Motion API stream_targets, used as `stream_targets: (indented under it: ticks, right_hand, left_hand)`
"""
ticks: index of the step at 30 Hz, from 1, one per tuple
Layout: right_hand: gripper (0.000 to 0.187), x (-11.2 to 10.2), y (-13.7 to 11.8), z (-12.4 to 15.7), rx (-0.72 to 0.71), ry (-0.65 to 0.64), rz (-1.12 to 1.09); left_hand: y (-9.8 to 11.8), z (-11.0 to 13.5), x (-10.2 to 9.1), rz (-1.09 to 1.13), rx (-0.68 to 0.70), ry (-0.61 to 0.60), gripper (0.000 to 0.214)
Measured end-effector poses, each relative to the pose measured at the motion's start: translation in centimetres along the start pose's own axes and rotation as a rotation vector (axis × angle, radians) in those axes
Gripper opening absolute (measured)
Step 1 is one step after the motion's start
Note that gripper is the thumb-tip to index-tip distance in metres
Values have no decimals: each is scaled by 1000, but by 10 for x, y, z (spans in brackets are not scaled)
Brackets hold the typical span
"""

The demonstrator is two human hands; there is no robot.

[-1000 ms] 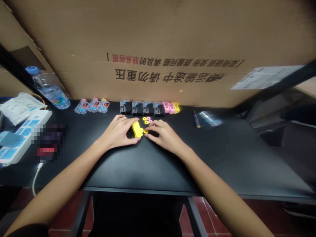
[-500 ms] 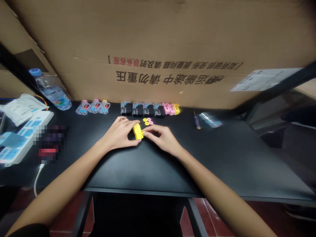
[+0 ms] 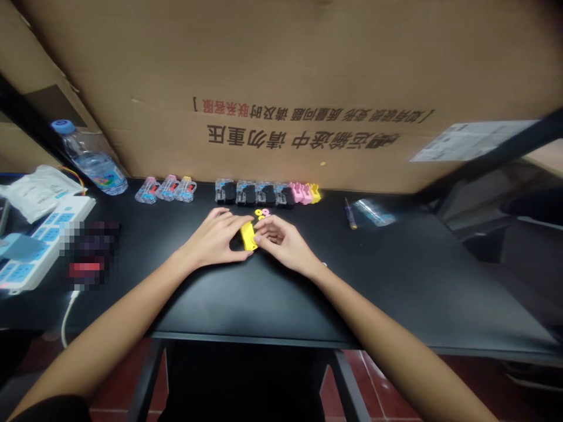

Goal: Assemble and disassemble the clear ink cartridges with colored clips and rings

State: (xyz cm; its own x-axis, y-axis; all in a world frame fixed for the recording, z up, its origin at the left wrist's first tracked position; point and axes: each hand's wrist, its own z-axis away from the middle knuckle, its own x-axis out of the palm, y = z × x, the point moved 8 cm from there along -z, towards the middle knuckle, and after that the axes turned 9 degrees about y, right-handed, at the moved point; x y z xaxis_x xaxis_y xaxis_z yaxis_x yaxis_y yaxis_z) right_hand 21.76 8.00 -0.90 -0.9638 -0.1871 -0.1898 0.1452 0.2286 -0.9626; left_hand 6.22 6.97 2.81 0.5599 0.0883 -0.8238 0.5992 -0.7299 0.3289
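Observation:
My left hand (image 3: 215, 237) holds a small yellow plastic housing (image 3: 248, 236) between thumb and fingers, just above the black tabletop. My right hand (image 3: 285, 243) is closed at the housing's right side, its thumb tip pressing there and its other fingers curled. Whether a small loose piece sits under that thumb, I cannot tell. Behind the hands lie several small yellow and pink rings (image 3: 265, 212), partly covered by my right fingers.
Clear-and-black plastic units (image 3: 245, 194) line the back beside pink housings (image 3: 301, 193) and a yellow one (image 3: 315, 193). Three transparent pieces (image 3: 168, 189) lie left of them. A screwdriver (image 3: 350, 214) and clear packet (image 3: 373, 213) are right; a bottle (image 3: 94, 161) and power strip (image 3: 48, 240) left.
The yellow housing has shifted slightly right and turned a little more upright. My right fingers have moved up and curled over, covering some of the rings, while the thumb stays at the housing.

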Motion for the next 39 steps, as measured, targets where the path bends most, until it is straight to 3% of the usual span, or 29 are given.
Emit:
stream_targets:
  ticks: [22, 39]
  right_hand:
    - [29, 4, 3, 1, 0, -81, 14]
    - [39, 5, 13, 1, 203, -53, -169]
  left_hand:
    - [3, 0, 1, -12, 26, -3, 65]
    - [7, 0, 1, 31, 62, -1, 64]
